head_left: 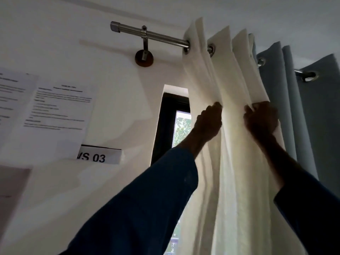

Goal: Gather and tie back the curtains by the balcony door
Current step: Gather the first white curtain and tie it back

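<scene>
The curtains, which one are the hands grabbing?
The cream-white curtain. The left hand and right hand both grip its folds; the grey-blue curtain hangs further right.

Indoor room, domestic look. Over my head: steel curtain rod (161,36) bracketed to white wall (110,74), cream curtain (233,162), grey-blue curtain (312,116). Dark-framed glass door (165,126), green leaves outside. Less homelike: printed sheets (58,107) stuck on wall at my left, label "VS 03" (100,157) beneath.
</scene>
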